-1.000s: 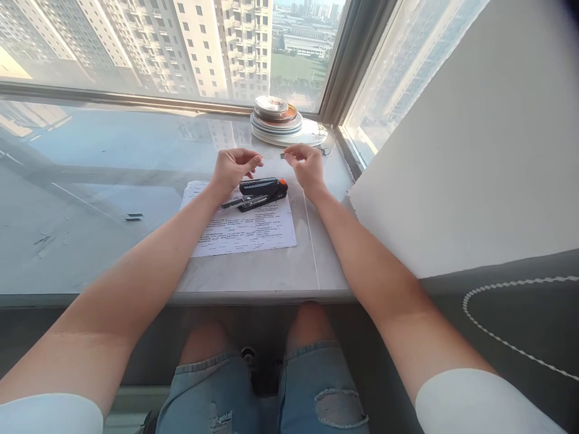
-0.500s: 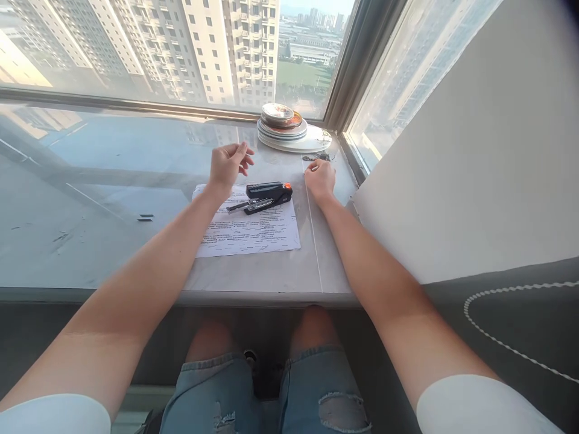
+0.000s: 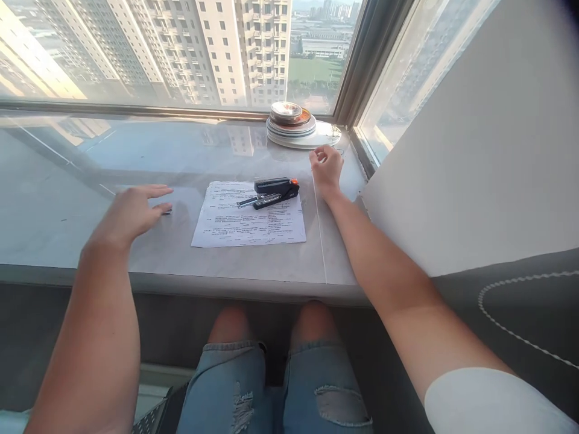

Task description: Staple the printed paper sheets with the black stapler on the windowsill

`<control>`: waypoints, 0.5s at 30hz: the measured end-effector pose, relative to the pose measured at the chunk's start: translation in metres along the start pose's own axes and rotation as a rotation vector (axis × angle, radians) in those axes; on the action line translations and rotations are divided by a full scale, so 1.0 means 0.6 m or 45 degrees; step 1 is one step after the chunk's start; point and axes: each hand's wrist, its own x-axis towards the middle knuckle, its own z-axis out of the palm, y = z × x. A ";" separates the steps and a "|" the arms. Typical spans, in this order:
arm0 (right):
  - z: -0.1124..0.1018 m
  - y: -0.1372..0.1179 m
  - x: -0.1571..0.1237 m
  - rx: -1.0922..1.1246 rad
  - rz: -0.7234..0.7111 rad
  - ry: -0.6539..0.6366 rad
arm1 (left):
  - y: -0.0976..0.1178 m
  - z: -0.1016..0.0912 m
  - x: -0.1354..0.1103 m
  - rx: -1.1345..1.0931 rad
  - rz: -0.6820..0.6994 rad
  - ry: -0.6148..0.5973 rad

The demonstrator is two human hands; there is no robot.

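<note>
My left hand (image 3: 131, 212) reaches low over the sill with fingers stretched and apart. Its thumb is at a small dark strip (image 3: 167, 211), perhaps a row of staples, mostly covered by the hand. A black stapler (image 3: 277, 193) with an orange tip lies on the printed sheets (image 3: 248, 226), its metal staple tray sticking out to the left. Behind the stapler, to the right, is my right hand (image 3: 326, 167), its fingers curled in toward the thumb. Whatever it holds, if anything, cannot be made out. A thin ring (image 3: 340, 152) shows just beyond it.
Stacked plates and dishes (image 3: 292, 126) stand at the back by the window corner. The window frame (image 3: 375, 54) and a white wall (image 3: 474, 150) bound the right side. The sill's front edge (image 3: 253, 288) runs above my knees. A beaded cord (image 3: 482, 295) hangs at the right.
My left hand has moved from above the papers to the left and down, onto the dark strips. My right hand has shifted slightly and turned, now covering most of the keys. The view has shifted slightly.
</note>
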 end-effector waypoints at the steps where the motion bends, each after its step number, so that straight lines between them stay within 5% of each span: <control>1: 0.001 -0.006 -0.001 0.062 -0.069 -0.021 | -0.010 0.018 0.000 0.007 0.018 -0.013; 8: -0.006 -0.060 -0.028 0.333 -0.371 -0.455 | -0.020 0.057 -0.009 -0.035 -0.012 0.282; 15: -0.019 -0.075 -0.032 0.501 -0.311 -0.768 | -0.027 0.062 0.009 -0.089 -0.060 0.340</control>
